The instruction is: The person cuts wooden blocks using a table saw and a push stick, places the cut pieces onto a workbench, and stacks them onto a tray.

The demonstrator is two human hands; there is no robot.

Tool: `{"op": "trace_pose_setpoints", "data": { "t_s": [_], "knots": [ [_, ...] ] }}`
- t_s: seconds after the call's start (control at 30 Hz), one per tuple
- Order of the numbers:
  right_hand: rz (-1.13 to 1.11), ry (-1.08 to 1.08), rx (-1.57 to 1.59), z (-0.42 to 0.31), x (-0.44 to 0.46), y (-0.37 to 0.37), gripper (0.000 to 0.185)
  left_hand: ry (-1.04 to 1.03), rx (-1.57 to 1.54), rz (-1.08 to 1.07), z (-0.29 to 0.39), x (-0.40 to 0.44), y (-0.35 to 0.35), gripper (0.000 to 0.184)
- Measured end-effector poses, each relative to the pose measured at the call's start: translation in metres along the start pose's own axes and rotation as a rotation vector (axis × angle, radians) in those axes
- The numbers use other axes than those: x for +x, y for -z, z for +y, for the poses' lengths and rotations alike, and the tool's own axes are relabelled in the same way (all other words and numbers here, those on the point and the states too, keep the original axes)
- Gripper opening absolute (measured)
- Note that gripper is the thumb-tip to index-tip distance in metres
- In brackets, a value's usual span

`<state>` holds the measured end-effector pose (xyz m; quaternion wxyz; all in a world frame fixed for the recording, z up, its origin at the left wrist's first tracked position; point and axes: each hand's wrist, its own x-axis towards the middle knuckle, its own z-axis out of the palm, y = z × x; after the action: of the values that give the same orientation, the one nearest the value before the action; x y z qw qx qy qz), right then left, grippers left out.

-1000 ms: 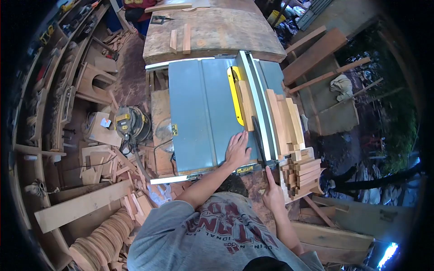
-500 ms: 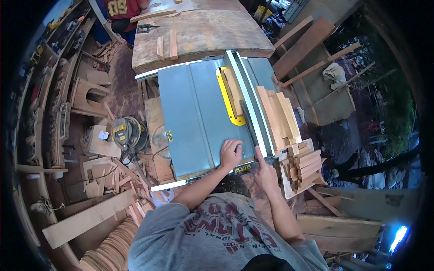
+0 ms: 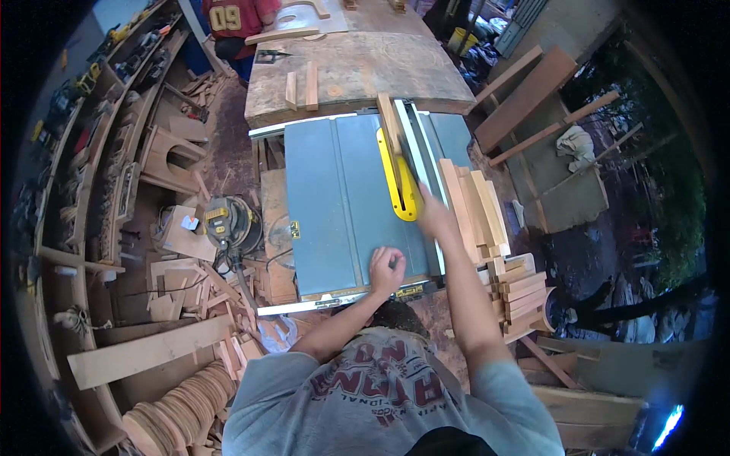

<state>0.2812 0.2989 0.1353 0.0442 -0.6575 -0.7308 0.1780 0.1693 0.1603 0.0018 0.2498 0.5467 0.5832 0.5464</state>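
On the grey saw table [image 3: 323, 205], a wood strip [image 3: 388, 121] lies along the white-edged fence [image 3: 427, 144], partly past the far end of the yellow blade insert [image 3: 395, 178]. My right hand [image 3: 437, 219] reaches forward beside the fence, blurred by motion. It is closed on a dark push stick [image 3: 411, 163], whose far end meets the near end of the strip. Near the table's front edge my left hand [image 3: 386, 271] rests with its fingers curled in and thumb against them; nothing shows in it.
Wood strips [image 3: 473, 205] lie right of the fence, with stacked blocks [image 3: 525, 296] nearer me. Behind the saw is a wooden worktable [image 3: 357, 68]; a person in a red shirt [image 3: 236, 19] is beyond. A yellow-and-black machine [image 3: 230, 224] and offcuts lie left.
My right hand has moved forward along the fence with the push stick. The wood strip has slid away from me, past the insert's far end. My left hand has curled in near the front edge.
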Motion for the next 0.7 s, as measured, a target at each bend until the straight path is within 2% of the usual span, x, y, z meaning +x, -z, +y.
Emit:
{"op": "trace_pose_setpoints", "data": {
  "t_s": [0.03,0.07,0.13,0.17,0.23,0.27,0.33,0.4,0.43,0.53,0.6,0.63,0.7],
  "knots": [
    [0.027,0.047,0.014,0.005,0.063,-0.009,0.078,-0.080,0.013,-0.023,0.006,-0.005,0.011,0.010],
    [-0.010,-0.030,0.101,-0.013,0.104,0.010,0.074,-0.083,0.020,-0.008,0.015,-0.008,0.024,0.010],
    [0.179,0.085,0.275,-0.021,0.159,0.019,0.067,-0.259,0.019,-0.020,0.030,-0.015,0.056,0.010],
    [0.173,0.101,0.274,-0.032,0.155,0.035,0.067,-0.232,0.034,-0.013,0.030,-0.021,0.072,0.010],
    [0.059,0.015,0.526,-0.058,0.130,0.083,0.066,-0.145,0.044,0.011,0.019,-0.040,0.098,0.009],
    [0.055,0.015,0.524,-0.044,0.129,0.071,0.066,-0.090,0.043,0.026,0.011,-0.050,0.108,0.008],
    [0.446,0.181,0.436,0.004,0.132,0.042,0.060,-0.033,0.101,-0.019,0.017,-0.062,0.134,0.008],
    [0.393,-0.072,0.282,0.027,0.063,0.073,0.057,0.031,0.149,-0.072,0.022,-0.069,0.153,0.007],
    [0.437,-0.085,0.289,0.081,0.059,0.057,0.056,0.070,0.157,-0.102,0.022,-0.072,0.157,0.007],
    [0.333,-0.355,0.001,0.147,-0.018,0.078,0.065,0.101,0.183,-0.159,0.026,-0.072,0.159,0.008],
    [0.211,-0.437,-0.102,0.182,-0.044,0.070,0.067,0.096,0.104,-0.219,0.018,-0.068,0.150,0.008],
    [0.220,-0.443,-0.099,0.185,-0.050,0.067,0.067,0.087,0.103,-0.223,0.023,-0.059,0.146,0.008],
    [0.283,-0.417,0.008,0.183,-0.061,0.058,0.063,-0.061,0.092,-0.320,0.033,-0.041,0.130,0.009]
  ]
}}
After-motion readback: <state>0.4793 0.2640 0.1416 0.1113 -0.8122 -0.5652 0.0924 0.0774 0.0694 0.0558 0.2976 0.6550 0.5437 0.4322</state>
